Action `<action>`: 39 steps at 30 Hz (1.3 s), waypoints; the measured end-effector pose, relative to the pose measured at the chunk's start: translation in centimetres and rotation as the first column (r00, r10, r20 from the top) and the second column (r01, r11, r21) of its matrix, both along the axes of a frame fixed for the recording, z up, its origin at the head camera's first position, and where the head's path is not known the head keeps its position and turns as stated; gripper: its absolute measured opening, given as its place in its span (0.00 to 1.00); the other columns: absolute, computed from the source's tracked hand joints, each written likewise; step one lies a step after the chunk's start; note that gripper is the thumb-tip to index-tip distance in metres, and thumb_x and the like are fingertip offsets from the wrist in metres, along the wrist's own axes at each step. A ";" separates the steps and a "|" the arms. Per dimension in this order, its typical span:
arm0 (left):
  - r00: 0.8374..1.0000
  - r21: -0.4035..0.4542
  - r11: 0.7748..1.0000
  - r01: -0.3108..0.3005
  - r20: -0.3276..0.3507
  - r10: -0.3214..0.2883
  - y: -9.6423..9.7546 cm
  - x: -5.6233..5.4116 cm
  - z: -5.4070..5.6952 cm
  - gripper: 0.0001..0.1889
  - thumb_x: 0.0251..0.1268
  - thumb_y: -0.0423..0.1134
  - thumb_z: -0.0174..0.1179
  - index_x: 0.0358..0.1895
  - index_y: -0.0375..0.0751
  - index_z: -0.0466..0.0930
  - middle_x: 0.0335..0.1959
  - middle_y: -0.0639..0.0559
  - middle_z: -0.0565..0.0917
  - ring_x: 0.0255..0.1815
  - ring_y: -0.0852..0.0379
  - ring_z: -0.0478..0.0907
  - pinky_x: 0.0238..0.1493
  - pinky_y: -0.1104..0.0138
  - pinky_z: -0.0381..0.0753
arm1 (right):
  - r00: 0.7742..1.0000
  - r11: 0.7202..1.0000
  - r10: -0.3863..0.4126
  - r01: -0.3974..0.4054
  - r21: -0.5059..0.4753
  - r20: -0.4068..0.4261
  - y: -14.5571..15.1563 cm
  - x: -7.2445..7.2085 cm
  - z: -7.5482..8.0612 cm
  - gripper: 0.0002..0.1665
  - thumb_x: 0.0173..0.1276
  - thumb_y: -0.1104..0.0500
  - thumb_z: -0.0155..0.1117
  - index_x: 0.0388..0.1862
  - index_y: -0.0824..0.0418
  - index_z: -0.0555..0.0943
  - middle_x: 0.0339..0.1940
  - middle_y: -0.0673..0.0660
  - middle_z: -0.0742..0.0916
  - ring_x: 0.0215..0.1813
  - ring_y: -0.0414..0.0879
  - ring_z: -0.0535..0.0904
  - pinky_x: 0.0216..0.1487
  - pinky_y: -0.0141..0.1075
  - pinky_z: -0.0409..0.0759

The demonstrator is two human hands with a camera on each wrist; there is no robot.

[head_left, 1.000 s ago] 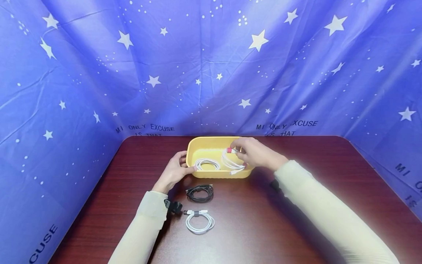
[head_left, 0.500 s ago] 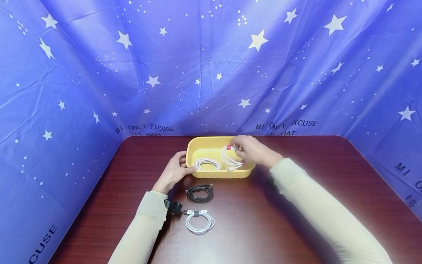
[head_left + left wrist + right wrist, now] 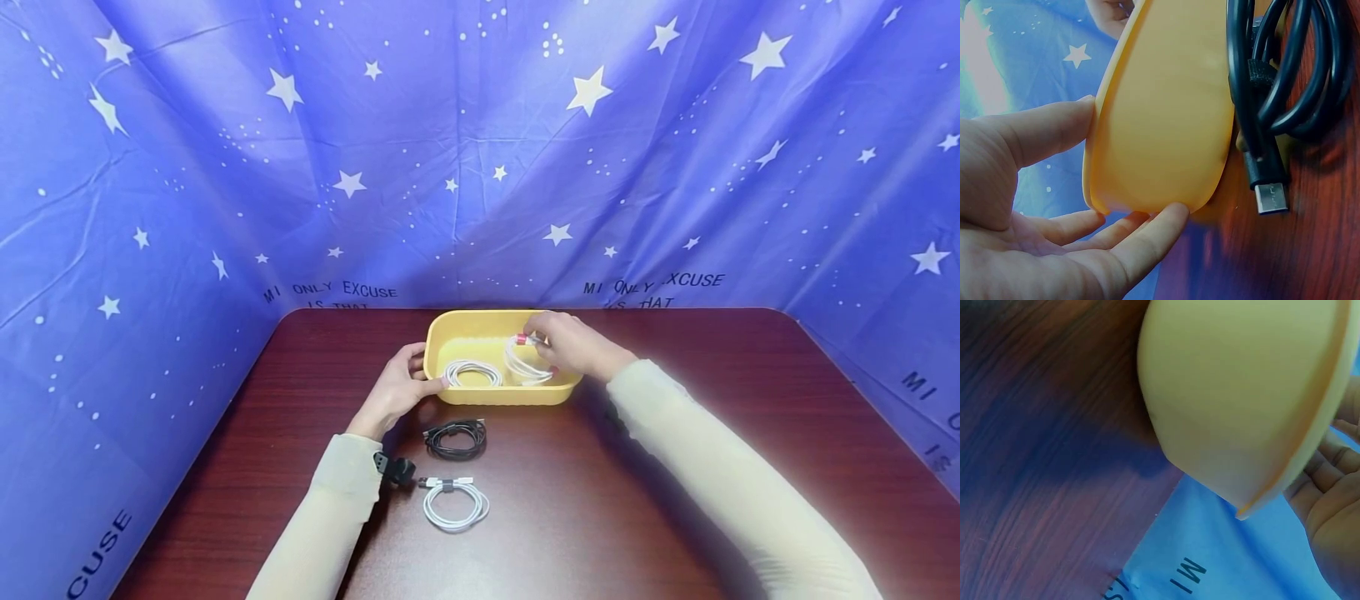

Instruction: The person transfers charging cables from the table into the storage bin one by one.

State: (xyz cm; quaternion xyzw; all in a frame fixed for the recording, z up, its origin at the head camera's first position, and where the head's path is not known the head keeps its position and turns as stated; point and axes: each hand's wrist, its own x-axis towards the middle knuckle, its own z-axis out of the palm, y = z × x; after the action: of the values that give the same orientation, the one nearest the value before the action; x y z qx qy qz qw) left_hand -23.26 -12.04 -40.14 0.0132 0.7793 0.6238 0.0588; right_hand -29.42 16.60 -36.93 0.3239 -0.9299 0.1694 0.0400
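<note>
Cloth (image 3: 457,125) printed with white stars hangs across the upper frame of the head view, behind a reddish-brown table (image 3: 720,367). At lower centre lie a coiled black cable (image 3: 457,454) and, below it, a white cable (image 3: 453,526) bound with a dark tie; a black wrist device (image 3: 395,470) sits just left of them. Lettering on the cloth reads "MI ONLY EXCUSE IS THAT" at centre left, repeats at centre right, partly lost in folds, and "CUSE" shows at lower left. At centre, a left hand (image 3: 393,387) holds the left end of a yellow bin (image 3: 502,397) between thumb and fingers, beside a coiled white cord (image 3: 472,364) inside. A right hand (image 3: 573,342) pinches a red-banded cable (image 3: 516,363) near its band, the loops hanging below the fingertips within the bin's right side; in the right wrist view, the bin's wall blocks that pinch
</note>
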 end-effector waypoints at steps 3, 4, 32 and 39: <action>1.000 -0.002 1.000 0.002 -0.002 -0.002 0.0 0.0 0.0 0.39 0.50 0.23 0.67 0.68 0.32 0.59 0.58 0.33 0.75 0.57 0.40 0.75 0.52 0.59 0.80 | 1.000 1.000 0.015 -0.015 0.013 -0.009 -0.1 0.0 -0.3 0.15 0.60 0.68 0.59 0.46 0.62 0.81 0.43 0.55 0.84 0.43 0.49 0.79 0.47 0.41 0.79; 1.000 -0.002 1.000 0.001 -0.001 -0.001 0.0 0.0 0.0 0.39 0.50 0.24 0.67 0.68 0.32 0.60 0.58 0.33 0.75 0.58 0.40 0.75 0.52 0.59 0.80 | 1.000 1.000 0.022 -0.022 0.017 -0.012 -0.1 0.0 -0.4 0.15 0.59 0.68 0.59 0.46 0.62 0.81 0.43 0.55 0.84 0.44 0.49 0.79 0.49 0.42 0.78; 1.000 -0.007 1.000 0.006 -0.002 -0.006 0.1 -0.1 0.1 0.39 0.50 0.24 0.68 0.68 0.32 0.60 0.59 0.33 0.75 0.57 0.40 0.75 0.52 0.58 0.80 | 0.991 0.979 0.135 -0.135 0.156 0.008 -0.5 -0.7 -1.6 0.11 0.58 0.67 0.64 0.41 0.59 0.83 0.39 0.52 0.85 0.43 0.47 0.79 0.49 0.41 0.77; 1.000 0.005 1.000 0.005 0.004 -0.006 0.0 0.0 0.1 0.39 0.50 0.24 0.67 0.68 0.31 0.60 0.59 0.33 0.74 0.58 0.40 0.75 0.52 0.58 0.80 | 0.989 0.973 0.148 -0.143 0.179 -0.018 -0.7 -0.7 -1.8 0.12 0.56 0.68 0.64 0.39 0.57 0.83 0.38 0.51 0.86 0.43 0.48 0.80 0.49 0.43 0.77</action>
State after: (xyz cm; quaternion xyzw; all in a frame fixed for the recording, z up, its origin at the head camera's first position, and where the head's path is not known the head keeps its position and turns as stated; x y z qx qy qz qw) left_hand -23.26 -12.02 -40.09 0.0143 0.7776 0.6255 0.0620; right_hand -30.14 15.86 -38.71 0.3961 -0.9143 0.0835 0.0130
